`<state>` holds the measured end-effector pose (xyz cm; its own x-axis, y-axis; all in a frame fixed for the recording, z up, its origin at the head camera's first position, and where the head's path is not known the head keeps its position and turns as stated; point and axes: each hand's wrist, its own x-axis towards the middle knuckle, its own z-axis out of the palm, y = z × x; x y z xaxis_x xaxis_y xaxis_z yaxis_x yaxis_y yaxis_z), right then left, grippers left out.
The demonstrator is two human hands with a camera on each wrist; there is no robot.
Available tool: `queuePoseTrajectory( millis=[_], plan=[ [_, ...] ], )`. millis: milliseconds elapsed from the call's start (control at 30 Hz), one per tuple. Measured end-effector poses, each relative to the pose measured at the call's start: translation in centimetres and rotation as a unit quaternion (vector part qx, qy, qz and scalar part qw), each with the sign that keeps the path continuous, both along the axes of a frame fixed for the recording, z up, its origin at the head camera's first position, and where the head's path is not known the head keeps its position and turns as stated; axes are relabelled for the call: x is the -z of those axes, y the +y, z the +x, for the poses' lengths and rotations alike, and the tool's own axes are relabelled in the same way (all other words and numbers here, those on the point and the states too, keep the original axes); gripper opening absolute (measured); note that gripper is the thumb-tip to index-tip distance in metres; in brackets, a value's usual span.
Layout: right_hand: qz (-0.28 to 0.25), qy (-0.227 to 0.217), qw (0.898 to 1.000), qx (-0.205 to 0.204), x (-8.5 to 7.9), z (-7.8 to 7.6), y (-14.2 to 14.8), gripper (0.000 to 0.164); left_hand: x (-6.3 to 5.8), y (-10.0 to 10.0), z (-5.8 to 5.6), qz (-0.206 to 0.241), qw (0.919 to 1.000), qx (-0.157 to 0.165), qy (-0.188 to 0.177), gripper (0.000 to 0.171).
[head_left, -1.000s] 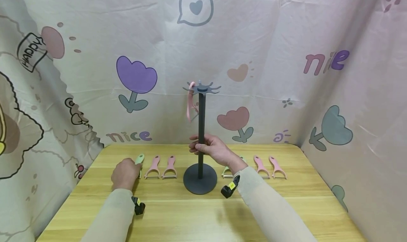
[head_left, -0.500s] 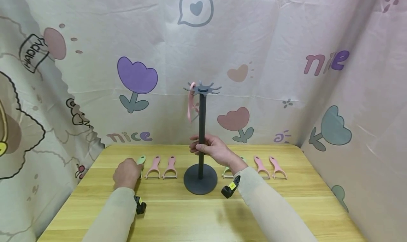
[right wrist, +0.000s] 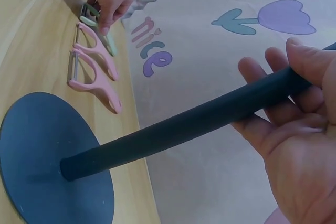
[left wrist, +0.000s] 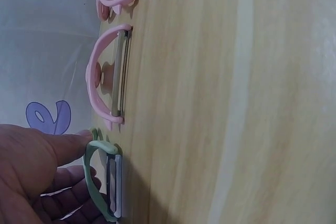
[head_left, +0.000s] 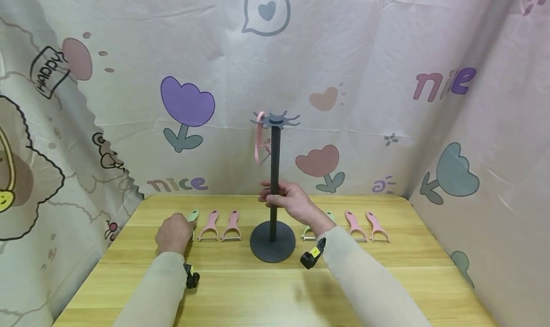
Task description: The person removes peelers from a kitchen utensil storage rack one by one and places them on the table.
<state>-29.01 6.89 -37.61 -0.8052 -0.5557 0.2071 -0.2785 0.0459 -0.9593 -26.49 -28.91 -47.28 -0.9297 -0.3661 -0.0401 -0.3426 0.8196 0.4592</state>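
Observation:
My left hand (head_left: 175, 234) pinches the handle of a green Y-shaped peeler (left wrist: 88, 170) at the left end of a row on the table. Its thumb lies along one side, with the other fingers behind the peeler's head in the left wrist view. Around the dark post of a hanging stand (head_left: 275, 160), my right hand (head_left: 296, 204) curls its thumb and fingers at mid-height. The stand is upright, its round base (head_left: 272, 250) on the table. From one hook of its top hangs a pink peeler (head_left: 259, 143).
Two pink peelers, one nearer my left hand (head_left: 210, 226) and one nearer the stand (head_left: 232, 226), lie between them. Right of the stand are another green peeler (head_left: 307, 232), partly behind my right wrist, and two pink peelers (head_left: 354, 226). A patterned curtain (head_left: 369, 45) hangs behind the wooden table (head_left: 240, 293).
The head view has shifted slightly. My left hand has stayed at the green peeler, and my right hand keeps its hold on the post.

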Motion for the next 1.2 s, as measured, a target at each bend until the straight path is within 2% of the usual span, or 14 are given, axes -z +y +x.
queuePoseTrajectory(
  millis=[167, 367, 867, 1033, 1200],
  plan=[
    [0.007, -0.007, 1.0, -0.02, -0.2, -0.1, 0.2, 0.043, 0.0, -0.1, 0.0, -0.001, 1.0, -0.003, -0.003, 0.038],
    [0.006, -0.011, 1.0, -0.017, 0.1, 0.0, 0.4, 0.04, -0.1, 0.0, 0.0, -0.002, 1.0, -0.007, -0.004, 0.038],
    [-0.037, 0.014, 0.997, 0.061, 0.9, 0.8, -0.5, 0.043, -0.2, 0.3, 0.2, -0.001, 1.0, -0.009, -0.001, 0.037],
    [-0.038, 0.012, 0.998, 0.048, 0.8, 0.7, -0.5, 0.044, -0.1, 0.3, 0.1, -0.002, 1.0, -0.01, 0.001, 0.036],
    [-0.03, -0.003, 0.999, 0.015, 0.6, 0.4, -0.1, 0.043, -0.1, 0.2, 0.1, -0.002, 0.9999, -0.011, 0.0, 0.036]
  ],
)
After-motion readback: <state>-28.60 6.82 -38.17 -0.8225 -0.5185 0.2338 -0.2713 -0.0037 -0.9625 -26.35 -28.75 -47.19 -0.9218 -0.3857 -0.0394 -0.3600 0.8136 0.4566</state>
